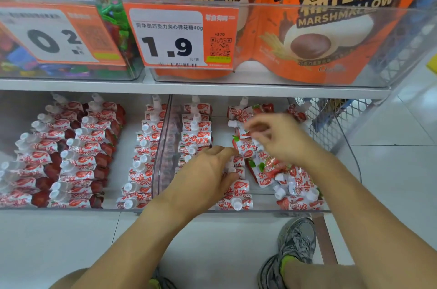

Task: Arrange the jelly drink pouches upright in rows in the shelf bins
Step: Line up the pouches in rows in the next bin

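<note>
Where the right bin sits on the lower shelf, the pouches are stood in a neat row at 9 o'clock and heaped loosely at 3 o'clock. The left hand is rested on the middle row, fingers curled over pouch tops. A pouch is pinched by the right hand at 12 o'clock of the heap.

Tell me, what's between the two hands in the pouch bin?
In the head view, a few tumbled jelly pouches lie between the left hand and the right hand, not standing in a row yet.
</note>
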### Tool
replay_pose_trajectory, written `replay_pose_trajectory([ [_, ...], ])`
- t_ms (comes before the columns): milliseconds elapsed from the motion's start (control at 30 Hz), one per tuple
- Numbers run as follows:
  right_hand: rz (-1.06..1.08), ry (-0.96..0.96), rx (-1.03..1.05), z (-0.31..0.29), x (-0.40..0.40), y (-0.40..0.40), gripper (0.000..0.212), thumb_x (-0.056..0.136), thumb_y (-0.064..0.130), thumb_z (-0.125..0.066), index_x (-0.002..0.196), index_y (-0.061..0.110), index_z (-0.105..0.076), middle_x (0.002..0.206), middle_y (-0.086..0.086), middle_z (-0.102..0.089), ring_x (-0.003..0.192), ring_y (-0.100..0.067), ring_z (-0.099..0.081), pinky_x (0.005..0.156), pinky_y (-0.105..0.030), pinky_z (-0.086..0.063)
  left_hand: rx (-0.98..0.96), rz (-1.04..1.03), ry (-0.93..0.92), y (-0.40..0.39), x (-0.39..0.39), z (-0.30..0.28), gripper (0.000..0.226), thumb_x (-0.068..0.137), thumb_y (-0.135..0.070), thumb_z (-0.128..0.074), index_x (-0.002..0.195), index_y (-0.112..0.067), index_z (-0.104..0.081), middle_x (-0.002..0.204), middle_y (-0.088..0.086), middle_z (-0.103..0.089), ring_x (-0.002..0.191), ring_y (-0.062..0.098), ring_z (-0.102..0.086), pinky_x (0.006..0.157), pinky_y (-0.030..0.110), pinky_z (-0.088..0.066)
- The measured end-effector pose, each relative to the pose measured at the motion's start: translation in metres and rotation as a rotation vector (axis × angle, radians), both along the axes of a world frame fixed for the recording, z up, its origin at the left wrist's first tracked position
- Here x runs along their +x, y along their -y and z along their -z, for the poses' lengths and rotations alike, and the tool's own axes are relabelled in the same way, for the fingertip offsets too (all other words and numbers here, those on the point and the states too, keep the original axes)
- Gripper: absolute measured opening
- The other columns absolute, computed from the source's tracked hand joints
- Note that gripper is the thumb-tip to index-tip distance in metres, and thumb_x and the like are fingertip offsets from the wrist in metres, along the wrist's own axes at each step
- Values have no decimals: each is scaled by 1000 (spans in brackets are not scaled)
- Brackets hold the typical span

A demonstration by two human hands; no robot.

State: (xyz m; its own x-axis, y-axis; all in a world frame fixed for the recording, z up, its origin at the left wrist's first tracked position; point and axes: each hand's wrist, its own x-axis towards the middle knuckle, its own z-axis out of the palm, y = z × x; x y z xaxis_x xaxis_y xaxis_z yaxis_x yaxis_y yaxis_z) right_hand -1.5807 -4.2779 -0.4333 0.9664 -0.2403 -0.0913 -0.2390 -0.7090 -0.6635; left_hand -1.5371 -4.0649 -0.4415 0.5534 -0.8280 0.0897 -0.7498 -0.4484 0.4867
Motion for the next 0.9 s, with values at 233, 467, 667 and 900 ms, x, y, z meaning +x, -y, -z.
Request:
replay_pose_trajectory([
  [233,-67,-14,-526,29,13,8,63,77,44,-78,135,37,-55,144,9,-48,134,-25,-36,105,-46,-39,18,1,-61,-2,4,-2,48,83,-38,-71,126,-30,-51,114,-9,-58,93,5,-54,75,10,-40],
  [467,116,286,-189,-4,8,6,33,100,34,-53,127,17,-56,113,-7,-69,99,-27,-63,71,-29,-42,5,-1,-39,-7,4,3,51,82,-40,-71,129,-32,-52,115,-11,-60,93,5,-57,76,11,-43],
  [667,-105,-37,-33,13,14,-23,29,94,27,-65,122,22,-61,121,2,-65,109,-15,-61,94,-34,-50,-23,45,1,-12,-2,7,56,87,-35,-67,139,-28,-46,132,-11,-56,114,9,-56,93,16,-41],
  [900,-196,-141,-74,16,26,-23,27,92,27,-67,116,27,-55,121,1,-60,109,-14,-56,93,-38,-49,-49,41,-13,-13,-3,8,57,89,-37,-63,141,-31,-41,131,-11,-56,113,10,-55,92,17,-42],
])
